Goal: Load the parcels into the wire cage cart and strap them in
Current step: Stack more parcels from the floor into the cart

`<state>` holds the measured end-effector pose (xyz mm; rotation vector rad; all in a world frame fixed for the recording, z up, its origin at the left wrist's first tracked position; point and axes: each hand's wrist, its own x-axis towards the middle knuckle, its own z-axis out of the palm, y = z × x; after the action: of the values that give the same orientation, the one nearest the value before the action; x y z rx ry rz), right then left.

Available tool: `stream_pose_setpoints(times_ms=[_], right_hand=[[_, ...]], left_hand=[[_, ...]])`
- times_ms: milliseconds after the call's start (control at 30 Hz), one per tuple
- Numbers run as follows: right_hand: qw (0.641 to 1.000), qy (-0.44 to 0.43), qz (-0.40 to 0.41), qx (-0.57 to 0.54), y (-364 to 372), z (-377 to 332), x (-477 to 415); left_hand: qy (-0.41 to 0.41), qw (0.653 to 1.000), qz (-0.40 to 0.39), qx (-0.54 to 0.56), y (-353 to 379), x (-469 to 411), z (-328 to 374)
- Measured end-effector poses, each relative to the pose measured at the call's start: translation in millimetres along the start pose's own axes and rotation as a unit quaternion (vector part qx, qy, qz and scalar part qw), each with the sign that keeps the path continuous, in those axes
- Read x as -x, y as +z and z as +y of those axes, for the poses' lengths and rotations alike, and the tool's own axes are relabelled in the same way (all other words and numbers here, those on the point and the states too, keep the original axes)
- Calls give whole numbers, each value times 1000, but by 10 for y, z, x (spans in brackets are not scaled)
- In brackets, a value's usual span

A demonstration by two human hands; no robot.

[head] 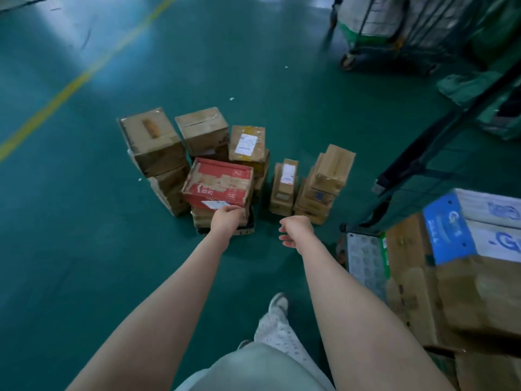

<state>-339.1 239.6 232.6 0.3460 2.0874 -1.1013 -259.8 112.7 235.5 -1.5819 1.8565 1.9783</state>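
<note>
Left hand [227, 218]: placed at the near edge of the red box [218, 182]; whether it is gripped cannot be told.
Right hand [296, 230]: loosely curled, nothing held.
Parcels [203, 131]: stacked on the floor [84, 221].

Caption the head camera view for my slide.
Left hand at the near edge of the red box atop parcels stacked on the green floor; right hand hovers empty.

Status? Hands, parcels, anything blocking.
Left hand at near edge of red box, grip unclear. Right hand free, fingers loose. Parcel stacks on floor, cage cart at right, part loaded. Nothing seen in the way.
</note>
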Motion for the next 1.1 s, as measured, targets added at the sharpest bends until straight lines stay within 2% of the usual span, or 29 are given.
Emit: stream_pose_setpoints(times_ms=[233,533,767,900,1100], right_hand=[[998,-12,-47,42,306,-625,-571],[991,-52,-70,100,524,-1664,-1232],[979,-56,-124,148,1168,-2096,-1328],[976,-55,-126,166,1542,-2339,-1386],[983,-26,-143,112,2534,-2652,-1354]], left_hand=[[-21,998,62,15,-158,-606,383],[-16,992,116,53,-293,-1281,1034],[-28,984,157,79,-749,-1617,1243],[-30,981,175,83,-1125,-1870,1305],[-20,986,162,40,-1978,-2284,1415]])
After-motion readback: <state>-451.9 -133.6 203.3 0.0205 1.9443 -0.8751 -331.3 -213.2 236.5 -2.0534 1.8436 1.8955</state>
